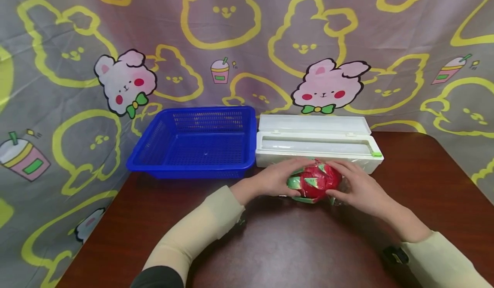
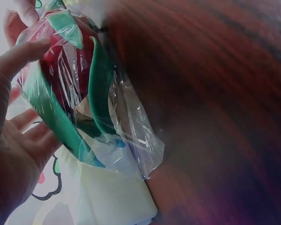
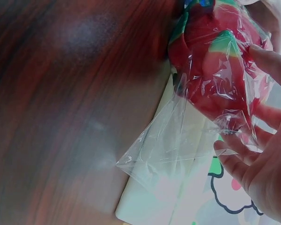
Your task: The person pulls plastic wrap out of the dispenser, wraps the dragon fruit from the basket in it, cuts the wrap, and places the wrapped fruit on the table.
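Note:
Both hands hold a red dragon fruit (image 1: 318, 183) with green scales, loosely covered in clear cling film (image 2: 139, 140). My left hand (image 1: 275, 178) grips its left side, with the thumb against the near face in the left wrist view. The right hand (image 1: 364, 189) curls round the opposite side, its thumb and fingers spread over the film. A loose corner of film sticks out past the fruit in each wrist view. Directly behind the fruit stands a white cling film dispenser (image 1: 266, 157) with its lid (image 1: 314, 125) raised.
A blue plastic basket (image 1: 193, 168) stands left of the dispenser, close beside it. A small green slider (image 1: 377, 154) sits at the dispenser's right end. The dark wooden table (image 1: 289, 245) ends at a patterned curtain (image 1: 247, 30) behind.

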